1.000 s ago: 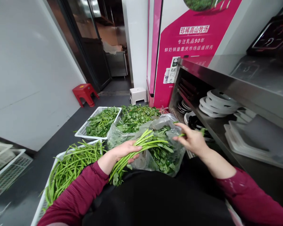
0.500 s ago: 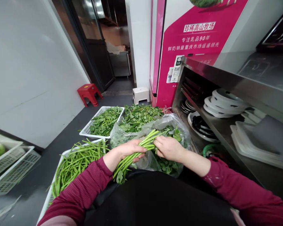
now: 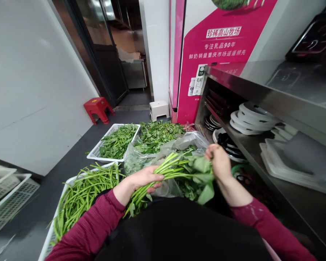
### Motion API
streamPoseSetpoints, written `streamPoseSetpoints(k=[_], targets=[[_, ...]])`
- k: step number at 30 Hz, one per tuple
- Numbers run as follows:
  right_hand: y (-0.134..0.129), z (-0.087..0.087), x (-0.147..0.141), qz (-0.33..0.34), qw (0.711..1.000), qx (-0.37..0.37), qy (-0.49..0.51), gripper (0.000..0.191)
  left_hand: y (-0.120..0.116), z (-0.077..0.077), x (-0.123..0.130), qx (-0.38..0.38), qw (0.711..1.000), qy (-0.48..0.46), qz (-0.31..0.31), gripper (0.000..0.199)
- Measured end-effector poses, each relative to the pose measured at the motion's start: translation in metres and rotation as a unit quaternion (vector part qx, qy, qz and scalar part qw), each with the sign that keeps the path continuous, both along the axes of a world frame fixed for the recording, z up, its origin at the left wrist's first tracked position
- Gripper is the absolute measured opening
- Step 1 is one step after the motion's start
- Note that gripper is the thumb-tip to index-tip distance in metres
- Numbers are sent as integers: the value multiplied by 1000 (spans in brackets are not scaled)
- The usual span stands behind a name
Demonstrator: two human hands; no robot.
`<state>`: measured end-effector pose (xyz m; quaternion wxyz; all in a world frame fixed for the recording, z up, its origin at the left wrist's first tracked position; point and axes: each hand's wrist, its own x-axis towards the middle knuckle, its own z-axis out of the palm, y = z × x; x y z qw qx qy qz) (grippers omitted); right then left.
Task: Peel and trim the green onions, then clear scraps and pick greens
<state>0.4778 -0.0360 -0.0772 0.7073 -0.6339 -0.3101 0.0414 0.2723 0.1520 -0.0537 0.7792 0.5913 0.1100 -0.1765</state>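
Observation:
My left hand (image 3: 148, 178) is wrapped round a bunch of long green vegetable stems (image 3: 171, 165), held slanting above my apron. To the right, my right hand (image 3: 218, 161) is closed at the leafy end of the greens (image 3: 203, 172), its fingertips pinched by the broad leaves. Some stems run from the bunch towards those leaves. Beneath both hands lies an open clear plastic bag (image 3: 191, 139) with more leafy greens inside. Left of my left hand, a white basket (image 3: 66, 186) is heaped with bare green stems (image 3: 84, 194).
Beyond the bag stand a white basket (image 3: 93, 154) of leaves and a pile of leafy greens (image 3: 160, 136). A steel shelf unit (image 3: 260, 152) with stacked white dishes (image 3: 254, 117) borders the right. A red stool (image 3: 99, 108) and white stool (image 3: 159, 110) stand near the doorway.
My right hand has moved right, away from my left hand, and broad leaves now show between them. My left hand keeps its hold on the stems, shifting slightly left and down.

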Motion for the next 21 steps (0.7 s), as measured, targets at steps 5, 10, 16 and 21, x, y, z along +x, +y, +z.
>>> streamPoseSetpoints(k=[5, 10, 16, 21], targets=[[-43, 18, 65, -63, 983, -125, -120, 21, 21, -8, -14, -39, 999, -15, 6, 47], [-43, 51, 46, 74, 936, -234, -253, 21, 30, -4, -18, -9, 999, -40, -26, 50], [-11, 62, -1, 234, 801, -260, -486, 20, 30, 14, -19, 71, 994, -39, -71, 49], [-11, 47, -9, 171, 752, -284, -570, 26, 31, 14, -22, 55, 994, -60, -67, 47]])
